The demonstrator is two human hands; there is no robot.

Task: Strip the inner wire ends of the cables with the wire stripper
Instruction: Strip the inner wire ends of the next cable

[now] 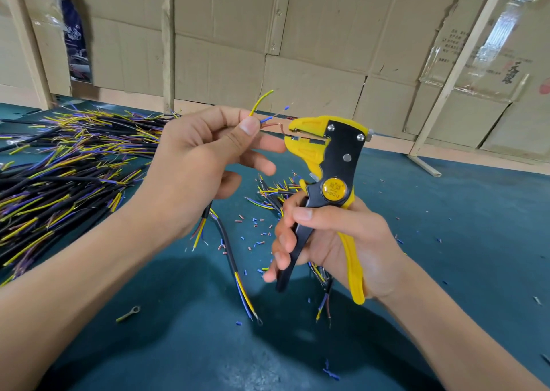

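okay, starting at my far left: a big heap of black cables (59,164) sprawls over the teal table (446,242), yellow, blue and purple wire ends fanning out toward the middle. next over, my left hand (202,158) is raised above the table, pinching one cable (221,233) between thumb and forefinger, so that hand is clenched on it. the black sheath hangs down behind my palm and trails onto the table, ending in loose yellow and blue strands near a small ring terminal (259,321). above my fingertips three inner wires spread out: a yellow wire (262,100) curving upward, a blue wire (272,117) with a bared stretch, and a red wire (272,126) reaching straight to the stripper's mouth. i can't tell whether that red tip is actually inside the teeth or just touching them. moving right, the wire stripper (330,158) stands upright, yellow head pointing left at the wires, its mouth slightly parted. my right hand (333,242) wraps both handles, thumb across the front, fingers curled round the black handle, the yellow handle running down along my palm. so that hand is grasping the tool. under both hands the table is sprinkled with tiny blue and red insulation bits (256,236), and a smaller bunch of cables (276,194) lies just behind my right hand. cardboard sheets (297,33) line the wall at the back.
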